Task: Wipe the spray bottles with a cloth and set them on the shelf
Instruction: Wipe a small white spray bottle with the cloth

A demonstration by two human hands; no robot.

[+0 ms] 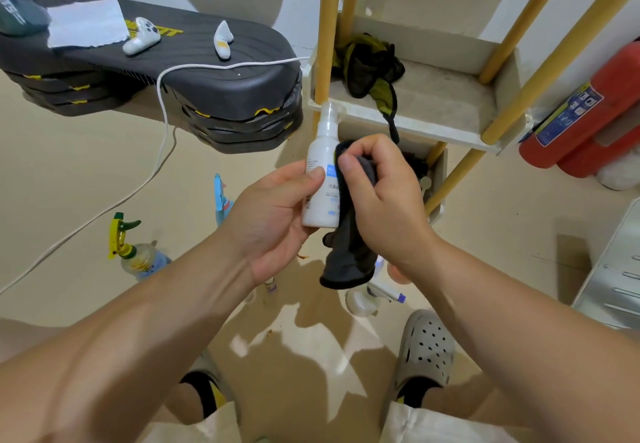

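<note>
Black step platform (pixel 207 72) top left, yellow-poled shelf (pixel 415 127) top right w/ a dark rag (pixel 367 65) on its upper tray. L hand (pixel 273 214) curled round a white spray bottle (pixel 320 165), held upright in front of the shelf edge; R hand (pixel 384 197) grips a grey cloth (pixel 349 255) pressed to the bottle's side. On the floor below: yellow-trigger bottle (pixel 138 252), blue bottle (pixel 220 197)

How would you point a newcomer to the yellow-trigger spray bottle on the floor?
Start at the dark stacked platform upper left and follow the white cable down to the beige floor. The spray bottle sits there, left of the left hand. It alone has a yellow-and-green trigger over a clear body; the neighbouring sprayer is blue, and the held bottle is white.
</note>
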